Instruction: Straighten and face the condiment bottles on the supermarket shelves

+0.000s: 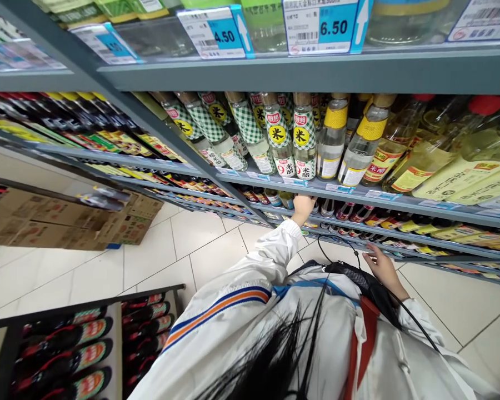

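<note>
My left hand (303, 206) reaches into the second shelf, among small dark bottles (270, 195) just under the row of rice vinegar bottles (284, 139) with green checked labels. Its fingers are hidden behind the shelf edge and the bottles. My right hand (383, 269) is lower and to the right, fingers stretched toward the edge of a lower shelf (416, 256), holding nothing. Both arms wear white jacket sleeves; the left sleeve has an orange and blue stripe.
Grey shelving (358, 69) with price tags 4.50 and 6.50 runs overhead. Clear and yellow-capped bottles (364, 144) fill the right. Cardboard boxes (66, 219) lie on the tiled floor at left. A rack of red-capped dark bottles (79, 350) stands at lower left.
</note>
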Motion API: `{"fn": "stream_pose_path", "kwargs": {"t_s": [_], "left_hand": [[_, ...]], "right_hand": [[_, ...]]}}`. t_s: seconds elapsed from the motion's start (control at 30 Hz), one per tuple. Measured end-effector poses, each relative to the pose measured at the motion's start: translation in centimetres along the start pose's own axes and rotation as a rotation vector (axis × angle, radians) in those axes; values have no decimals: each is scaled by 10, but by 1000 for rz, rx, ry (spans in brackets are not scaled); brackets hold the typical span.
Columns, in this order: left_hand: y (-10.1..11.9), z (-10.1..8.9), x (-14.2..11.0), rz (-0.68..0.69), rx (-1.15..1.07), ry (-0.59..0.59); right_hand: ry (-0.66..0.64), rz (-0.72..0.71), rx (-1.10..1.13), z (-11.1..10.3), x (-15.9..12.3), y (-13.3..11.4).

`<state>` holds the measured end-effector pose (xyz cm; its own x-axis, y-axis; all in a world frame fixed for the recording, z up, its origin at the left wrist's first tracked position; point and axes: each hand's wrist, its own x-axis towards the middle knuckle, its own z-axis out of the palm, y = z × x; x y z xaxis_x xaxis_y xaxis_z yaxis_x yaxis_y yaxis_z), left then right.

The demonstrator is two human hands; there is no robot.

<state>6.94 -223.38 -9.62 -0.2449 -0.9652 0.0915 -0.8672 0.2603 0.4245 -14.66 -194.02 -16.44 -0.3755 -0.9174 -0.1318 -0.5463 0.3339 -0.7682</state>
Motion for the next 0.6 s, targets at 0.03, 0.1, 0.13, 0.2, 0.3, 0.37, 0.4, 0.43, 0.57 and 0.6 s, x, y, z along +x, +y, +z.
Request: {"fn": "stream_pose_path", "kwargs": {"t_s": [0.03, 0.1, 0.13, 0.2, 0.3, 0.37, 0.4, 0.43, 0.57, 0.6], "left_hand": [[-2, 0, 3, 25, 4, -15], [-7, -1, 7, 76, 10, -41], [-10, -1, 8, 100, 11, -51], [-13, -1, 9, 138, 12, -65], [-12, -1, 12, 160, 6, -70], [-10, -2, 10, 162, 0, -64], [-11, -4, 7, 163, -4, -58], [-14, -6, 2, 162, -7, -50], [-36, -21, -28, 96, -2, 37], [-43, -24, -34, 65, 5, 68]], "right_hand": [[-4, -3, -25, -1, 2, -2], [-13, -10, -66, -4, 6, -5], [-20, -16, -80, -5, 8, -6], [-37, -30, -99, -5, 13, -9], [-64, -50, -125, -3, 21, -13], [-80, -64, -137, -2, 26, -15], [-87, -70, -141, -1, 28, -16], [-91, -74, -143, -1, 30, -17], [-100, -84, -139, 0, 36, -16], [-104, -86, -133, 1, 38, -15]]}}
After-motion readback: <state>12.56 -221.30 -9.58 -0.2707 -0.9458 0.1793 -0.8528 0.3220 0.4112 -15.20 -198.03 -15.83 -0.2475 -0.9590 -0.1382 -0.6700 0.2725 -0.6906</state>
